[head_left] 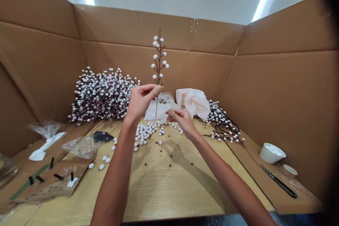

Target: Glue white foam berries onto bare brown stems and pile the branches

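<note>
Berry stem (pixel 159 60) stands upright, pinched tight in the left grip (pixel 140 102) between thumb and fingertips. Right grip (pixel 182 122), almost closed just beside the stem, holds nothing I can make out. Loose white berries (pixel 145 132) lie below the stem on the table (pixel 169 183).

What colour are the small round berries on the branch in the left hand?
The berries on the branch are white; the head view shows them best.
</note>
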